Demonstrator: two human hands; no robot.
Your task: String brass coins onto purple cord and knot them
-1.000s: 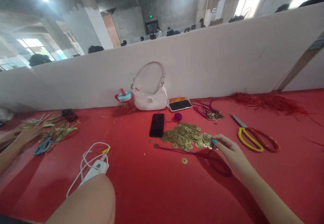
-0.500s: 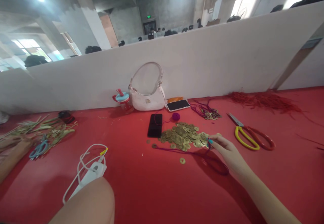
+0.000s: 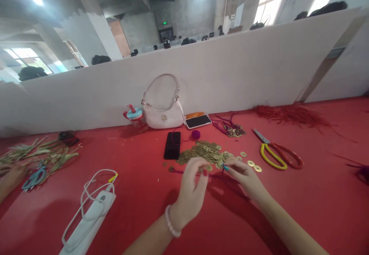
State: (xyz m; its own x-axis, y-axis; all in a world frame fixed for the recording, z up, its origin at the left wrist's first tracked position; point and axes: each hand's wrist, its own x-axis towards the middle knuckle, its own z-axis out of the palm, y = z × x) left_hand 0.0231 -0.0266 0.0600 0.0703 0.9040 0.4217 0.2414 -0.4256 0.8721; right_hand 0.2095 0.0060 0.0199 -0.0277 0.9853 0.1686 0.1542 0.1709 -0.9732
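Observation:
My left hand (image 3: pixel 191 191), with a pale beaded bracelet on the wrist, hangs over the near edge of a pile of brass coins (image 3: pixel 211 151). Its fingers are bent, with thumb and forefinger apart; coins show behind the gap. It hides part of the pile. Just to the right, my right hand (image 3: pixel 242 174) pinches a purple cord (image 3: pixel 216 176) at the fingertips. The cord runs left along the table, behind my left hand, to a single coin (image 3: pixel 171 169). Several loose coins (image 3: pixel 250 163) lie to the right of the pile.
Scissors (image 3: pixel 276 155) lie on the red table at right. Behind the coins are two phones (image 3: pixel 172 145), purple yarn (image 3: pixel 196 134), corded coins (image 3: pixel 235 131), a white handbag (image 3: pixel 163 118) and a cup (image 3: pixel 135 116). A power strip (image 3: pixel 89 216) lies near left; another person's hand (image 3: pixel 13 176) is beyond.
My left hand has come into view from below and reached the coin pile. My right hand still pinches the cord. The whole view has shifted slightly.

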